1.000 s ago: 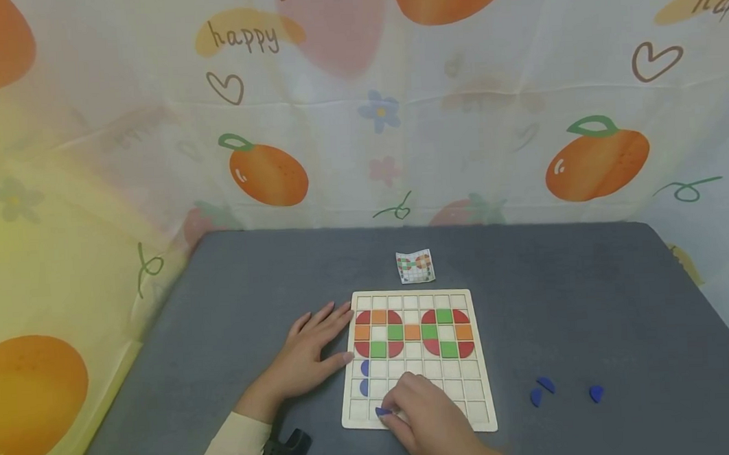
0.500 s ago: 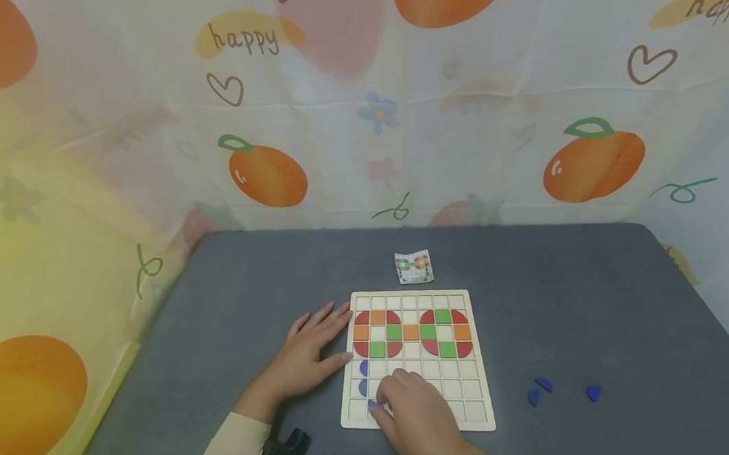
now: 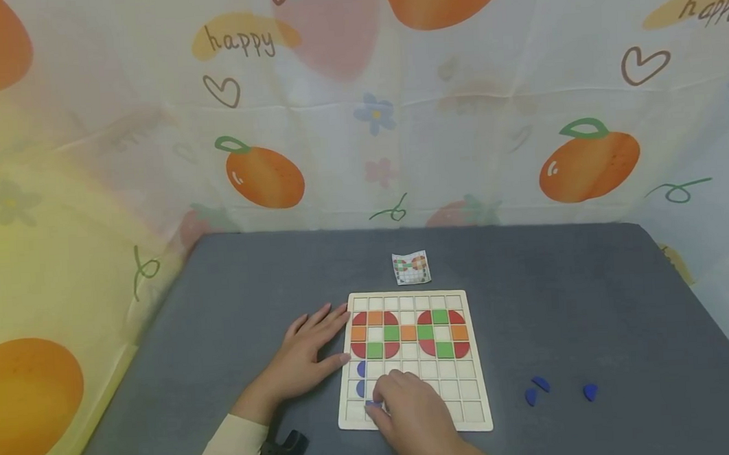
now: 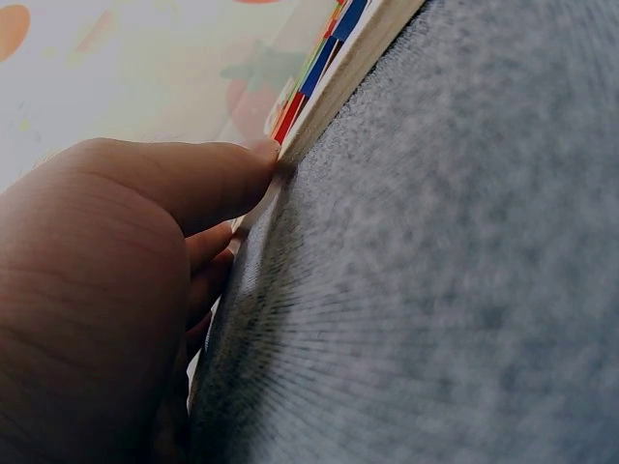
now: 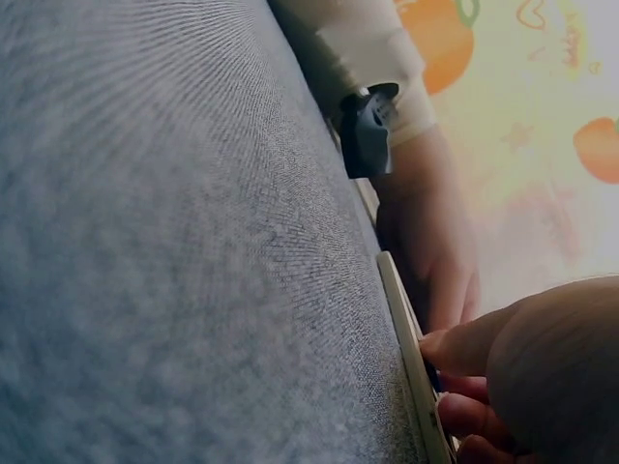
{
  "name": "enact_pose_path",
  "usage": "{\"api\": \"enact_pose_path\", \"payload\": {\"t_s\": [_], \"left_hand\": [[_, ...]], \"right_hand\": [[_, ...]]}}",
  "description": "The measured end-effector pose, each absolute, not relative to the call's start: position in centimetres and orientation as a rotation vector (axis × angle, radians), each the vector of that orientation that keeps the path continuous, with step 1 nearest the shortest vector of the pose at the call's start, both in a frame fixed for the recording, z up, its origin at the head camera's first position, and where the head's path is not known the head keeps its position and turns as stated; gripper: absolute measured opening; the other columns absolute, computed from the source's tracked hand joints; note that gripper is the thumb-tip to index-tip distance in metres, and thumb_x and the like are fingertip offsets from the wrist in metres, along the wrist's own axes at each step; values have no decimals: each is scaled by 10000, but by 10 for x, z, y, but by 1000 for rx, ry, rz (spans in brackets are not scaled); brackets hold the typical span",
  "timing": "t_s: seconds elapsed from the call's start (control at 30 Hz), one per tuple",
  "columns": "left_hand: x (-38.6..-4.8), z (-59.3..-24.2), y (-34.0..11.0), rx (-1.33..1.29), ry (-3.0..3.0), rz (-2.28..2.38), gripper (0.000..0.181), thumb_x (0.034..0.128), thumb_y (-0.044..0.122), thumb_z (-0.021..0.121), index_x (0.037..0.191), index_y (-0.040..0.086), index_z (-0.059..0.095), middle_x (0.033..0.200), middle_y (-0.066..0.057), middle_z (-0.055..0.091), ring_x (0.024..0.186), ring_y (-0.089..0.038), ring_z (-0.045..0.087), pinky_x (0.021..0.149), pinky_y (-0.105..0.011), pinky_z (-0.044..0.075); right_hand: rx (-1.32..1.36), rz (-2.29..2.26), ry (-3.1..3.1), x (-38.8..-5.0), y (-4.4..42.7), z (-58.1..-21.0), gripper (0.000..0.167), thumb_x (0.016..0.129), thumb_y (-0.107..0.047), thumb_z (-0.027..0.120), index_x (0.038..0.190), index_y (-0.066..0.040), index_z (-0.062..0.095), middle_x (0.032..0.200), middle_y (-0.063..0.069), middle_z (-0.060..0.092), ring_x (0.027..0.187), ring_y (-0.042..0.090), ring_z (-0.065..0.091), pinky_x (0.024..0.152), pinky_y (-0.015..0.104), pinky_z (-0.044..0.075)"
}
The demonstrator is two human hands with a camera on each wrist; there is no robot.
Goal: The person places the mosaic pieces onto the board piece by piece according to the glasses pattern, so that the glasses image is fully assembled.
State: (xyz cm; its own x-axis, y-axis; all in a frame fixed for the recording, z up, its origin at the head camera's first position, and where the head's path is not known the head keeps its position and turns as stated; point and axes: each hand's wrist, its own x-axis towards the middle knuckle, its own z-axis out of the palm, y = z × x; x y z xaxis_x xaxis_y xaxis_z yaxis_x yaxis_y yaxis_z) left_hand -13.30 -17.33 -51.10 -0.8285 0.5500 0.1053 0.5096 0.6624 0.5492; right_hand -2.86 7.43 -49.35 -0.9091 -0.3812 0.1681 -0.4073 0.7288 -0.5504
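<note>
A square wooden grid board (image 3: 487, 413) bears red, orange and green tiles in its upper rows. Two blue half-round pieces (image 3: 361, 389) sit in its left column. My left hand (image 3: 303, 360) lies flat with spread fingers, its thumb and fingertips touching the board's left edge; the left wrist view shows the thumb (image 4: 213, 179) against that edge. Over the lower left of the board, my right hand (image 3: 411, 410) pinches another blue half-round piece (image 3: 373, 403) in the bottom row, second column. Its curled fingers hide part of the piece and nearby cells.
Several loose blue pieces lie on the grey table to the right, among them one blue piece (image 3: 590, 392) set apart. Behind the board lies a small printed pattern card (image 3: 412, 269). A black wrist camera (image 3: 283, 450) is on the left sleeve. A fruit-print curtain surrounds the table.
My right hand has shifted slightly left and brought the blue piece down into the bottom row, turning it flatter. The left hand stays at the board's edge.
</note>
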Motion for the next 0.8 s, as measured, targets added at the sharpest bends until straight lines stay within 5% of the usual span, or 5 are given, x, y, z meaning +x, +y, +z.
{"api": "enact_pose_path", "payload": {"t_s": [0.47,0.8], "left_hand": [[-134,-512,-175,897,2788,920,787,1017,384,769,1694,166,433,1737,26,366,1628,-308,236,1241,-680,82],[-134,-511,-175,907,2783,920,780,1022,389,769,1692,163,439,1739,22,362,1628,-311,234,1235,-688,89]], "right_hand": [[649,958,-2920,-32,74,-492,242,970,-337,848,894,-226,647,770,-171,459,708,28,457,631,258,449],[548,1508,-2866,-35,90,-488,249,1049,-516,720,976,-279,701,858,-179,558,748,32,540,688,278,502]]}}
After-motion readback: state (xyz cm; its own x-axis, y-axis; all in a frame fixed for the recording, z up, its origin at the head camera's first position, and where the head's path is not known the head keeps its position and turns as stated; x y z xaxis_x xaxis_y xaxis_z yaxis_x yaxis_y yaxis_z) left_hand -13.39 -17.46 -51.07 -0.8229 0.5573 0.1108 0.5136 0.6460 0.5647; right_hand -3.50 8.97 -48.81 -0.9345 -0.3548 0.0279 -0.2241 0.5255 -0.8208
